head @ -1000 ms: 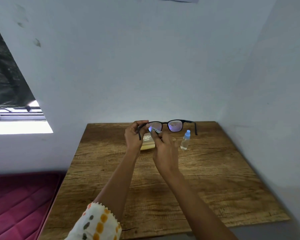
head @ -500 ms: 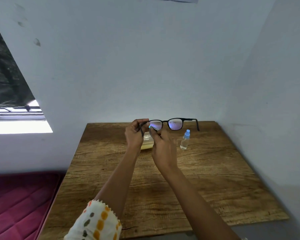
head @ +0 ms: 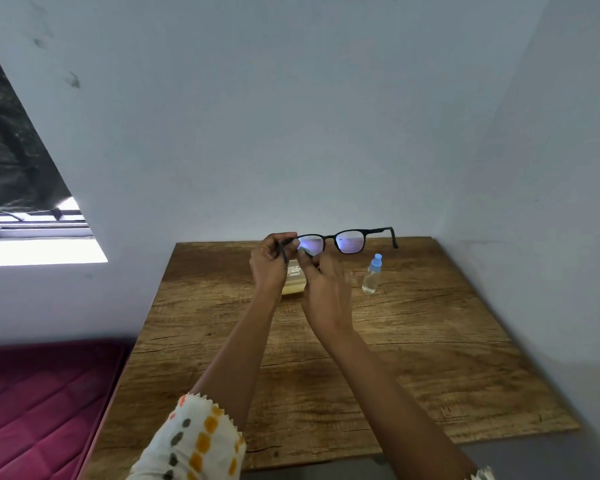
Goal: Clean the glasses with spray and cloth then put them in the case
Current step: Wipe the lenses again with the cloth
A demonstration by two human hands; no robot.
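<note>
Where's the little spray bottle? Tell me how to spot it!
Look at the wooden table against the pale wall. Near its far edge, just right of the person's right hand, stands the spray bottle, upright. It is the only clear thing with a light blue cap; the case left of it is yellowish and low.

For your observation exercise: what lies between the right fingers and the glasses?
A pale cloth, pinched by the right hand against one lens of the glasses; head view.
</note>
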